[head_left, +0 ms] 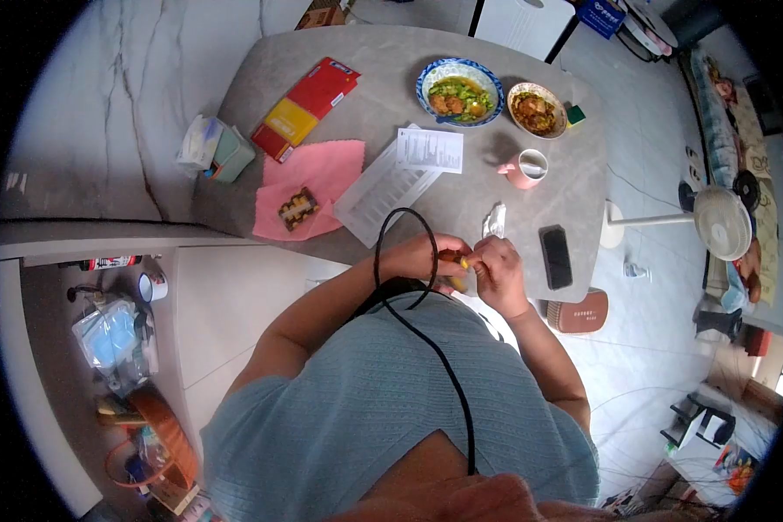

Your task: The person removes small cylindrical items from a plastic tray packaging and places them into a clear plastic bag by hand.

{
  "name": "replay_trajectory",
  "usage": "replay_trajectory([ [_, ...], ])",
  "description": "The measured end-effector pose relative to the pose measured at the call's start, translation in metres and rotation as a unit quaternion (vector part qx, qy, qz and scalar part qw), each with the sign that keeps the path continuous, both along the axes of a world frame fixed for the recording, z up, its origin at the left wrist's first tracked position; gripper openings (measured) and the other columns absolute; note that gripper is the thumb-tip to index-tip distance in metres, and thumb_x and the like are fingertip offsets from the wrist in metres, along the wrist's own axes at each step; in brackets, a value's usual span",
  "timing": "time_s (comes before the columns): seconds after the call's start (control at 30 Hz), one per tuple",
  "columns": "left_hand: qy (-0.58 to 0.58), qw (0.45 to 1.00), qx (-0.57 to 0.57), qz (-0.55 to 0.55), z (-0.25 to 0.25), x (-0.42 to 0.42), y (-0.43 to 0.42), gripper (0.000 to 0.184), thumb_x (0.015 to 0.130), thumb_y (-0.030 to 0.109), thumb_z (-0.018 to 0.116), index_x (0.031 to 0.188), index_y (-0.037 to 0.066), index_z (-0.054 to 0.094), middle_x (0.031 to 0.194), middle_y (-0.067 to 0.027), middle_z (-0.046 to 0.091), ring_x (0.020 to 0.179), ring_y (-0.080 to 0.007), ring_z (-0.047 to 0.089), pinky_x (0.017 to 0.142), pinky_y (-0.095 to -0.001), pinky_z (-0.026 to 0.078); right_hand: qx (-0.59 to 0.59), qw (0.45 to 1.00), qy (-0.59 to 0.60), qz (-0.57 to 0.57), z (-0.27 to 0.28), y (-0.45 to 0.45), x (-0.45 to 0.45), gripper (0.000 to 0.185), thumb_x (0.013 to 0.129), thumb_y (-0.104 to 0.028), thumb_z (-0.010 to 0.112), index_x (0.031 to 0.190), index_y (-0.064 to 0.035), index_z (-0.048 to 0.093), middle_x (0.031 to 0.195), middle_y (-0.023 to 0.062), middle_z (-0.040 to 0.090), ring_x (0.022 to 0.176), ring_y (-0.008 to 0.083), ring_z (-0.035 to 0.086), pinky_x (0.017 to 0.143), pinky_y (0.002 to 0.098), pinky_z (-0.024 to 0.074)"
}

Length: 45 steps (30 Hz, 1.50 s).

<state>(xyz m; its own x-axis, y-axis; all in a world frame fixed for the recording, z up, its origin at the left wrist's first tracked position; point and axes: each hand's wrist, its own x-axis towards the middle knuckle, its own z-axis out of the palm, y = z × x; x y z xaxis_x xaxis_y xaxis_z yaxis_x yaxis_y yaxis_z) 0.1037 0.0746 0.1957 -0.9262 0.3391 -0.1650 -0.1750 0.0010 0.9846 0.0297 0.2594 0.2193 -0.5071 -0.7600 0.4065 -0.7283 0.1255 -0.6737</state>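
Close to my body at the table's near edge, my left hand [424, 258] is closed around a small yellow-and-dark object [458, 259]; its kind is too small to make out. My right hand [499, 273] pinches at the yellow end of the same object, with the fingertips of both hands nearly meeting. Just beyond my right hand lies a crumpled silvery-white wrapper [494, 221]. A pack of small yellow-and-black pieces [298, 209] rests on a pink cloth [339, 165]. A long pale plastic tray [365, 204] lies beside it, partly under a printed sheet [435, 150].
A black cable [448, 370] loops in front of my arms. On the grey table [383, 78] are a red-and-yellow packet [304, 109], two bowls of food [419, 87] [538, 133], a pink mug [524, 174], a phone [556, 257] and a tissue pack [217, 150]. A white fan [720, 224] stands right.
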Motion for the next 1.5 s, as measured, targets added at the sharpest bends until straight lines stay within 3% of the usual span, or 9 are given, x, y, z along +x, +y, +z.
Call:
replay_trajectory([
  [0.23,0.0,1.0,-0.008,0.02,-0.01,-0.005,0.003,0.025,0.088,0.02,0.063,0.104,0.001,0.059,0.085,-0.0037,0.061,0.079,-0.0109,0.055,0.072,-0.027,0.045,-0.005,0.97,-0.241,-0.026,-0.018,0.004,-0.004,0.012,0.08,-0.001,0.067,0.089,-0.0037,0.059,0.085,0.0056,0.058,0.077,0.0179,0.058,0.071,0.029,0.0471],
  [0.3,-0.001,0.998,0.023,0.06,-0.01,-0.004,0.003,0.024,0.089,0.019,0.062,0.104,0.001,0.059,0.085,-0.0029,0.06,0.079,-0.011,0.055,0.072,-0.0269,0.045,-0.086,0.895,-0.434,-0.052,-0.025,0.006,-0.001,0.017,0.084,-0.005,0.067,0.097,-0.0015,0.057,0.091,0.0032,0.058,0.082,0.0131,0.058,0.074,0.0271,0.0471],
  [0.43,-0.055,0.991,0.035,0.118,-0.005,-0.006,-0.001,0.023,0.089,0.017,0.061,0.107,0.003,0.06,0.087,-0.0012,0.06,0.08,-0.0087,0.055,0.071,-0.025,0.045,-0.02,0.901,-0.429,-0.062,-0.016,0.009,-0.002,0.022,0.086,-0.009,0.067,0.103,-0.0001,0.055,0.091,0.0031,0.059,0.084,0.0109,0.056,0.074,0.0252,0.0463],
  [0.53,-0.04,0.991,0.022,0.128,-0.011,-0.009,-0.004,0.023,0.089,0.015,0.062,0.109,0.004,0.06,0.086,-0.0005,0.06,0.079,-0.0074,0.054,0.071,-0.0234,0.045,0.116,0.93,-0.338,-0.086,-0.045,0.013,0.002,0.015,0.084,-0.01,0.068,0.091,-0.0009,0.059,0.074,0.0036,0.062,0.07,0.0103,0.056,0.065,0.0255,0.0474],
  [0.63,-0.036,0.988,0.042,0.145,-0.009,-0.01,-0.002,0.022,0.088,0.013,0.062,0.108,0.005,0.062,0.086,-0.0001,0.061,0.08,-0.0072,0.055,0.072,-0.0227,0.045,-0.004,0.916,-0.389,-0.095,-0.062,0.013,0.005,0.007,0.086,-0.006,0.064,0.086,0.0003,0.06,0.072,0.0034,0.062,0.07,0.0089,0.056,0.063,0.0243,0.0464],
  [1.07,0.019,0.977,0.008,0.21,-0.024,-0.013,-0.002,0.016,0.086,0.011,0.064,0.096,-0.001,0.068,0.094,-0.0098,0.069,0.084,-0.0121,0.063,0.076,-0.0254,0.05,0.032,0.904,-0.41,-0.116,-0.058,0.008,0.009,0.005,0.085,-0.003,0.063,0.088,0.0011,0.062,0.076,0.0067,0.064,0.07,0.0099,0.057,0.064,0.0247,0.0467],
  [1.17,-0.006,0.979,0.02,0.205,-0.015,-0.014,-0.001,0.009,0.086,0.005,0.061,0.09,-0.002,0.067,0.099,-0.0118,0.067,0.106,-0.0199,0.06,0.089,-0.031,0.047,0.015,0.919,-0.38,-0.107,-0.061,0.003,0.008,0.01,0.084,-0.005,0.064,0.092,0.0006,0.062,0.078,0.009,0.065,0.072,0.0112,0.059,0.065,0.0256,0.0478],
  [1.4,0.094,0.982,0.015,0.164,-0.014,-0.018,0.003,0.009,0.088,0.005,0.057,0.088,-0.001,0.064,0.107,-0.0098,0.064,0.111,-0.0223,0.056,0.093,-0.0342,0.044,0.048,0.931,-0.35,-0.091,-0.031,-0.01,0.012,0.021,0.089,-0.02,0.062,0.098,-0.0003,0.063,0.082,0.0093,0.066,0.075,0.0145,0.062,0.065,0.0283,0.0499],
  [1.5,0.191,0.966,-0.088,0.148,-0.015,-0.019,-0.002,0.016,0.09,0.006,0.056,0.104,0.0,0.062,0.115,-0.0097,0.061,0.11,-0.0209,0.057,0.091,-0.0328,0.045,0.103,0.919,-0.364,-0.107,-0.029,-0.008,0.011,0.027,0.091,-0.025,0.06,0.099,0.0002,0.064,0.082,0.0081,0.066,0.075,0.0143,0.061,0.065,0.0278,0.0492],
])
